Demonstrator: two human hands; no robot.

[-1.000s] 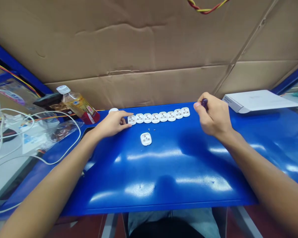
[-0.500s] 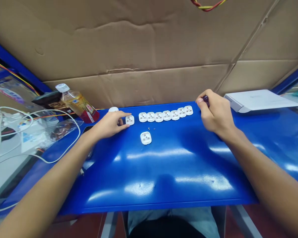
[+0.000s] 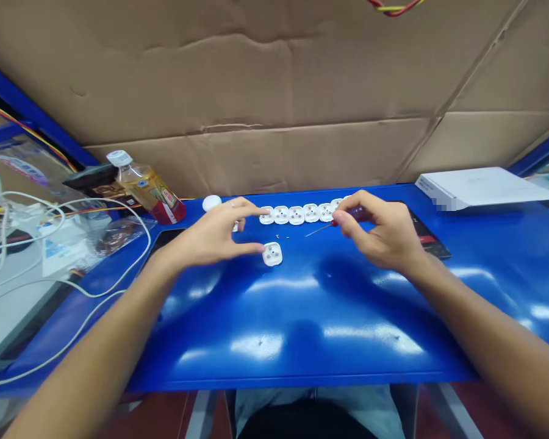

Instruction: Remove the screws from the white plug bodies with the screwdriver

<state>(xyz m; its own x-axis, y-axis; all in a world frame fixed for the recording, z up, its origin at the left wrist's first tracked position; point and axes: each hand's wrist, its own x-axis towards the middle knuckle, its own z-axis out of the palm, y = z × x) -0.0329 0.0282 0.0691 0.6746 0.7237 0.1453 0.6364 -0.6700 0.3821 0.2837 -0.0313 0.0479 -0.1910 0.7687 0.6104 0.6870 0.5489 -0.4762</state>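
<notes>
right hand (image 3: 379, 235) lowered, gripping screwdriver (image 3: 353, 214), left hand (image 3: 213, 236) beside white socket (image 3: 272, 254)

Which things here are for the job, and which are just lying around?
For the job:
right hand, small screwdriver, left hand, row of white socket faces, lone socket face, tiny bits

Lying around:
drink bottle, white cables, white box

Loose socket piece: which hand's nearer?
Left. The left hand sits just left of the socket piece, almost at its edge; the right hand, holding a screwdriver, is farther off to its right.
</notes>
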